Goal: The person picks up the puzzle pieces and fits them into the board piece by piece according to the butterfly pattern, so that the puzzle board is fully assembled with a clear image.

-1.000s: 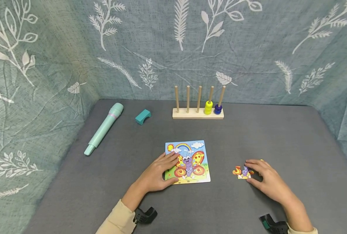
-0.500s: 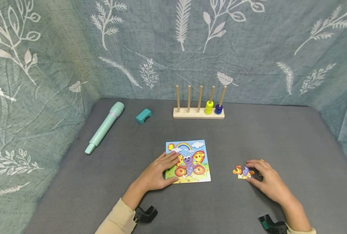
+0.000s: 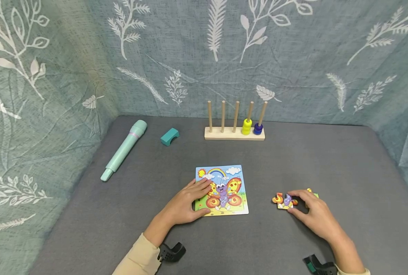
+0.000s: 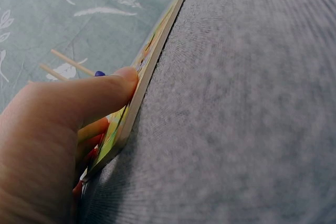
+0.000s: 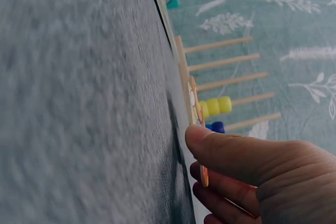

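A square butterfly puzzle board (image 3: pixel 236 206) lies on the grey table. My left hand (image 3: pixel 184 204) rests on its left side, fingers stretched over the picture and the thumb on the near edge. In the left wrist view the thumb lies along the board's rim (image 4: pixel 140 95). To the right, my right hand (image 3: pixel 312 214) pinches a puzzle piece (image 3: pixel 286 202) with orange curls and a purple middle, between thumb and fingers. From the right wrist view the piece (image 5: pixel 204 176) looks thin and stands nearly edge-on. Another yellow-green piece (image 3: pixel 315 194) is partly hidden behind the right hand.
At the back stands a wooden peg rack (image 3: pixel 234 135) with yellow rings (image 3: pixel 246 127) and blue rings (image 3: pixel 258 129). A teal arch block (image 3: pixel 170 136) and a mint microphone-shaped toy (image 3: pixel 124 151) lie at the back left. Patterned cloth (image 3: pixel 190 57) hangs behind the table.
My right hand has shifted slightly, and the pinched piece looks raised a little off the table, a shadow under it. More of the yellow-green piece shows. The left hand stays on the board.
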`<state>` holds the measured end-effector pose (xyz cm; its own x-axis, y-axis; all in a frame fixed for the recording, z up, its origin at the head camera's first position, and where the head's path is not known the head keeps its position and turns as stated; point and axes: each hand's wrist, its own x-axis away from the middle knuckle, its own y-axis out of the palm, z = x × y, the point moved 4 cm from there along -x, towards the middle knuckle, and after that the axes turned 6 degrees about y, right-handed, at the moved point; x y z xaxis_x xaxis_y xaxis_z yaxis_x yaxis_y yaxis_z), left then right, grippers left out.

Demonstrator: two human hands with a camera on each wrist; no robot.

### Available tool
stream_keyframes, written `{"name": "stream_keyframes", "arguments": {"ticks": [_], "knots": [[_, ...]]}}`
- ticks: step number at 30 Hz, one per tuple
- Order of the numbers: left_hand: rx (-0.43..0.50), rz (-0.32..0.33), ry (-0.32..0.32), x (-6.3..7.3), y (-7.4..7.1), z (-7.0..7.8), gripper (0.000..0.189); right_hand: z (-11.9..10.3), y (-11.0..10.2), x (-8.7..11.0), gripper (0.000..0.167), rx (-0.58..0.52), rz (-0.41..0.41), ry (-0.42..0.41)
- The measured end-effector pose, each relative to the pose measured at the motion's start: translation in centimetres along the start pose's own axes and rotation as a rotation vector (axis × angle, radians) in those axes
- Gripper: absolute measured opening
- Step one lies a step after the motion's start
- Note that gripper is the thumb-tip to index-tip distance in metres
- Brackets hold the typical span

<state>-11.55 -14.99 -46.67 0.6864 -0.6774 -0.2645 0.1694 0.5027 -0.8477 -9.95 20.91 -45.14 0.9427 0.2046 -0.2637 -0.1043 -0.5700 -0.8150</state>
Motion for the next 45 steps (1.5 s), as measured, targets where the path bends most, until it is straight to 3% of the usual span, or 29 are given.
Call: {"name": "stream_keyframes", "arguments": {"ticks": [12, 23, 35, 45], "knots": [[0.004, 0.002, 0.002, 0.1, 0.1, 0.0, 0.066, -2.5, 1.9, -0.5, 0.046, -0.096, -0.031, -0.101], [-0.01, 0.003, 0.003, 0.0, 0.0, -0.1, 0.066, -7.1, 4.8, -2.9, 0.042, -0.108, -0.123, -0.238], [-0.014, 0.014, 0.012, 0.1, 0.1, 0.0, 0.065, -10.9, 8.5, -4.5, 0.037, -0.077, -0.215, -0.291], [-0.011, 0.022, 0.017, 0.1, 0.0, 0.0, 0.064, -12.1, 9.4, -4.9, 0.038, -0.049, -0.234, -0.297]]}}
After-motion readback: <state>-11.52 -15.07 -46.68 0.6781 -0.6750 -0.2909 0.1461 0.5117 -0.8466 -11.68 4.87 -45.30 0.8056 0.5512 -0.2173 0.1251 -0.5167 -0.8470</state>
